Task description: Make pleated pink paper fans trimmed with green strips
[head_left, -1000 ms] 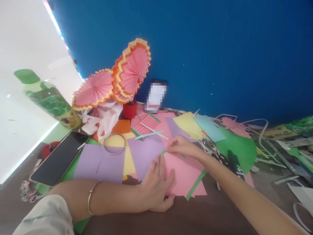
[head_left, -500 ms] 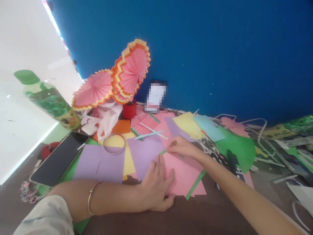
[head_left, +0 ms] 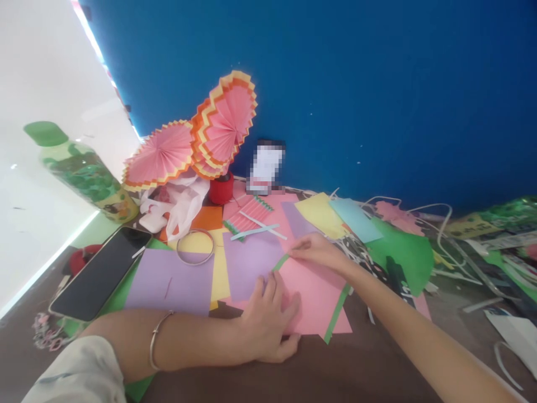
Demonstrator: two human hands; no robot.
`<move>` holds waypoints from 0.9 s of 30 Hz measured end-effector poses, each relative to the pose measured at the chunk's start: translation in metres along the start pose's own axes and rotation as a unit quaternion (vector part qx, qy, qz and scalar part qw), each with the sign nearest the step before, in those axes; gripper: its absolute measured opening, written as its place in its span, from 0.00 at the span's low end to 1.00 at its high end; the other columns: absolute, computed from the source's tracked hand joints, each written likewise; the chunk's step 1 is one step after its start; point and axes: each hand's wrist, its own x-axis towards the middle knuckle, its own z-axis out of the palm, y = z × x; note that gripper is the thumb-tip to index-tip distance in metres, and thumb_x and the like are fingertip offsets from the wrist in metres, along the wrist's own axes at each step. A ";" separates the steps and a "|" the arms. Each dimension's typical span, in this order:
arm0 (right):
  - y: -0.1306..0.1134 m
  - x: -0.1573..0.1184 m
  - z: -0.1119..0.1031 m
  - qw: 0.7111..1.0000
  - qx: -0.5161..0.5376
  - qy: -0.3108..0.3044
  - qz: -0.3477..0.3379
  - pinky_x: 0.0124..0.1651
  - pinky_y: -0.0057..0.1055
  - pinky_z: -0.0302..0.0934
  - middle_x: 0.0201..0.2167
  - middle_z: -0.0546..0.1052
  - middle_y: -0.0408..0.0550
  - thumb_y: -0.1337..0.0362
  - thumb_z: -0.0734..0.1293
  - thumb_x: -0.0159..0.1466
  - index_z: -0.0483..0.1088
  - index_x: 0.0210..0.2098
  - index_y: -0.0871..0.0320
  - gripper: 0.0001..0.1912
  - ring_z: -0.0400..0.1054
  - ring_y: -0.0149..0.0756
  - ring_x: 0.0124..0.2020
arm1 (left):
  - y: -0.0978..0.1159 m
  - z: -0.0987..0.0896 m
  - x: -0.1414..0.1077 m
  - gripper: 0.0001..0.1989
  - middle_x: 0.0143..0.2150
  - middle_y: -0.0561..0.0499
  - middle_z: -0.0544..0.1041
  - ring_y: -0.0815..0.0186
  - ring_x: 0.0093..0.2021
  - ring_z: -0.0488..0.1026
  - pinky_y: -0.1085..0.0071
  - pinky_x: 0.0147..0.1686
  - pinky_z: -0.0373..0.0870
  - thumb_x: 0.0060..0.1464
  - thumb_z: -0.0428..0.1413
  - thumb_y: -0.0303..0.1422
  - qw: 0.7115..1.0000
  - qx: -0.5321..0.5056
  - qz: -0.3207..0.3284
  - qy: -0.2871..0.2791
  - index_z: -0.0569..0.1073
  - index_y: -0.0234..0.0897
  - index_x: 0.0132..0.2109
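Note:
My left hand (head_left: 271, 319) lies on the pink paper sheet (head_left: 321, 299). Its fingers are stretched out and the thumb stands apart, with fingertips at the lower end of a narrow green paper strip (head_left: 280, 262). At that strip's upper end, my right hand (head_left: 314, 251) pinches it between thumb and fingers along the sheet's left edge. A second green strip (head_left: 337, 313) runs along the right edge of the same sheet, its end jutting past the bottom. Purple paper (head_left: 251, 257) lies to the left, partly beneath the pink sheet.
Behind my hands lies a pleated pink paper piece (head_left: 251, 215) with pale strips across it. A roll of tape (head_left: 195, 247), a black phone (head_left: 103, 274) and a bottle (head_left: 84, 170) stand or lie left. Folded paper fans (head_left: 226, 123) rise near the blue wall (head_left: 356, 101).
My right hand has shifted slightly to the right and up. More of the green strip shows between my two hands. The left hand stays in place.

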 end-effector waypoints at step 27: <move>0.001 -0.001 0.010 0.998 -0.042 0.048 -0.015 0.33 0.27 0.61 0.25 0.78 0.47 0.63 0.65 0.49 0.74 0.25 0.62 0.09 0.70 0.38 0.31 | 0.000 -0.001 0.001 0.31 0.55 0.32 0.64 0.42 0.51 0.58 0.47 0.47 0.46 0.54 0.39 0.46 1.000 0.003 0.012 0.007 0.53 0.35 0.61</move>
